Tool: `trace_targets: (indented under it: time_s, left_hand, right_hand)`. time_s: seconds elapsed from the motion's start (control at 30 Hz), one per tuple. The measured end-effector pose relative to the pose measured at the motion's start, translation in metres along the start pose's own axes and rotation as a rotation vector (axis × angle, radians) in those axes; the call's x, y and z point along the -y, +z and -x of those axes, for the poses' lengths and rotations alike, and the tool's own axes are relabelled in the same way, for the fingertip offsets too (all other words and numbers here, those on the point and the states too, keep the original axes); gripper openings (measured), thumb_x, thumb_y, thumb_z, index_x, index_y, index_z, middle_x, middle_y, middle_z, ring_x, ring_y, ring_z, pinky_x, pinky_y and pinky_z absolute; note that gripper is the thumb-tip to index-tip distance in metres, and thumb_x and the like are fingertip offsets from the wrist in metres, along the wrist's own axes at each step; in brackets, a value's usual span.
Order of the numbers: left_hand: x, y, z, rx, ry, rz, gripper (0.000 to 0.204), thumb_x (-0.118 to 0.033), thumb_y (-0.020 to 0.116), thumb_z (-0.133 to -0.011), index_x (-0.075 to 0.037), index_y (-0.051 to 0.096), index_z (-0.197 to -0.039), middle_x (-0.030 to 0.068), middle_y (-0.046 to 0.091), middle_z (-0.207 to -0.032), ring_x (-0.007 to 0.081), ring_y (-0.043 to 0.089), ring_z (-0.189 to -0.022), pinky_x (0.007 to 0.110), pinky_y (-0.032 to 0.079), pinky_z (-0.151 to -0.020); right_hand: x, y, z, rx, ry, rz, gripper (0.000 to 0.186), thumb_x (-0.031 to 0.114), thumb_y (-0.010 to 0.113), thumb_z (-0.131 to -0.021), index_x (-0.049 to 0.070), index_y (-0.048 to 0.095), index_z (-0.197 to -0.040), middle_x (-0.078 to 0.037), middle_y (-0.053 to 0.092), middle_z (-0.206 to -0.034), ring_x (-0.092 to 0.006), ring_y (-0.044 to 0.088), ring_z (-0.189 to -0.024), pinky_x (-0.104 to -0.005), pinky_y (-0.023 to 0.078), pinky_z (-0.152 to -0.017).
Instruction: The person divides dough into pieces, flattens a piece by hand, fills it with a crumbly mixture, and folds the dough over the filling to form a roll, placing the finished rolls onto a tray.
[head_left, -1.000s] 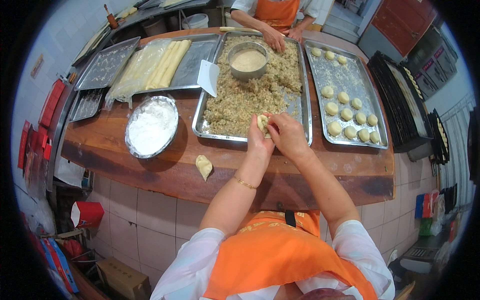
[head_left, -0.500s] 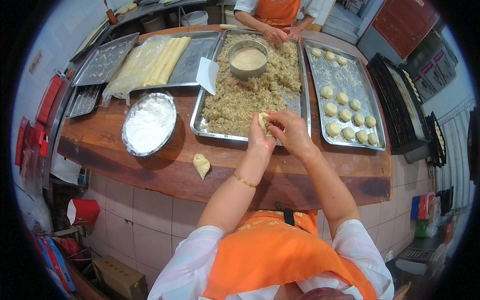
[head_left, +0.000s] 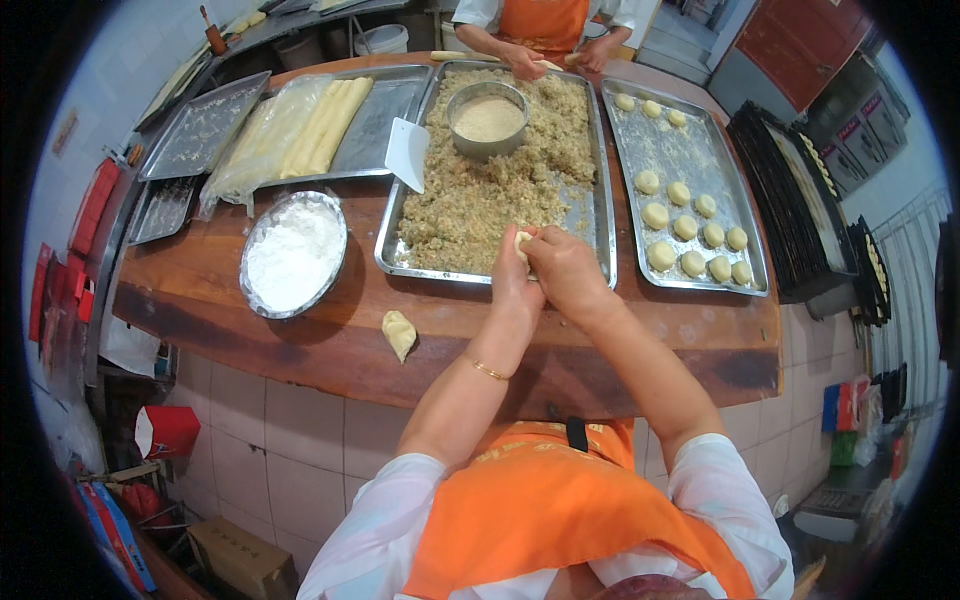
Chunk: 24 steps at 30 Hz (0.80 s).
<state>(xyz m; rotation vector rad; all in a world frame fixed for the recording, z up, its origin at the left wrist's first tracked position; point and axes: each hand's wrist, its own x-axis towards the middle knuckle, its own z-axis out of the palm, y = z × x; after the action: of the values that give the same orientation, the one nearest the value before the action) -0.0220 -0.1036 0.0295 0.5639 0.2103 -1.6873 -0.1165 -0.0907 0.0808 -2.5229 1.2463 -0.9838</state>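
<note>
Over the near edge of the filling tray, my left hand (head_left: 514, 278) cups a small piece of pale dough (head_left: 521, 243). My right hand (head_left: 568, 264) is closed over the same dough, its fingers pinching the top; the dough is mostly hidden between them. Crumbly brownish filling (head_left: 470, 215) covers much of the large metal tray (head_left: 440, 271) beyond my hands. A round metal tin (head_left: 487, 147) of pale crumbs stands in the filling. On the wooden table, left of my forearms, lies a loose flap of dough (head_left: 399, 335).
A bowl of white flour (head_left: 294, 254) stands to the left. Behind it, a tray (head_left: 385, 120) bears long dough strips (head_left: 325, 130) under plastic, and a white scraper (head_left: 406, 153) leans nearby. Several round dough balls (head_left: 685, 228) sit on the right tray (head_left: 690, 145). Across the table, a co-worker's hands (head_left: 525, 62) handle dough.
My right hand has turned and closed more tightly over the dough, whose open filling no longer shows. The co-worker's hands have moved apart, with pale dough now showing at them.
</note>
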Motion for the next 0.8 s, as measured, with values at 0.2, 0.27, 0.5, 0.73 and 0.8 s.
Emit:
trace_targets:
  time_s: [0.2, 0.27, 0.5, 0.73, 0.8]
  left_hand:
    - [-0.022, -0.013, -0.022, 0.119, 0.012, 0.133, 0.029, -0.033, 0.048, -0.106, -0.008, 0.062, -0.1, 0.0067, 0.066, -0.097, 0.0239, 0.065, -0.091, 0.039, 0.056, -0.085]
    - [-0.026, -0.023, -0.029, 0.148, -0.01, 0.132, 0.03, -0.033, 0.047, -0.107, -0.007, 0.062, -0.1, 0.0072, 0.067, -0.097, 0.0238, 0.065, -0.09, 0.039, 0.057, -0.083]
    - [-0.019, -0.016, -0.017, 0.11, -0.031, 0.14, 0.031, -0.034, 0.048, -0.107, -0.008, 0.062, -0.097, 0.0066, 0.065, -0.088, 0.0237, 0.065, -0.082, 0.038, 0.058, -0.075]
    - [-0.018, -0.011, -0.018, 0.128, -0.032, 0.169, 0.033, -0.035, 0.049, -0.106, -0.006, 0.062, -0.099, 0.007, 0.065, -0.089, 0.0234, 0.064, -0.081, 0.037, 0.057, -0.076]
    - [-0.014, -0.006, -0.013, 0.101, -0.051, 0.144, 0.033, -0.036, 0.049, -0.106, -0.006, 0.062, -0.099, 0.0068, 0.064, -0.088, 0.0231, 0.063, -0.08, 0.037, 0.056, -0.076]
  right_hand:
    - [0.0, -0.024, -0.022, -0.047, 0.237, -0.015, 0.013, 0.014, 0.066, -0.092, 0.005, 0.075, -0.088, -0.015, 0.072, -0.1, -0.0315, 0.068, -0.096, -0.0439, 0.053, -0.084]
    - [-0.033, -0.011, -0.022, -0.067, 0.149, 0.323, 0.023, 0.019, 0.069, -0.092, 0.011, 0.074, -0.113, -0.015, 0.069, -0.118, -0.0322, 0.062, -0.116, -0.044, 0.046, -0.101]
    - [-0.041, 0.012, -0.007, 0.266, 0.447, -1.006, 0.065, 0.028, 0.07, -0.093, 0.006, 0.045, -0.149, -0.015, 0.029, -0.162, -0.029, 0.038, -0.144, -0.0434, 0.03, -0.118]
    - [-0.048, 0.015, -0.001, 0.069, 0.554, -1.051, 0.06, 0.025, 0.069, -0.095, 0.008, 0.047, -0.148, -0.015, 0.042, -0.151, -0.0233, 0.051, -0.131, -0.0379, 0.043, -0.108]
    - [-0.035, 0.012, -0.001, 0.132, 0.622, -1.187, 0.061, 0.021, 0.068, -0.096, 0.005, 0.044, -0.149, -0.013, 0.049, -0.145, -0.0185, 0.054, -0.124, -0.0334, 0.045, -0.105]
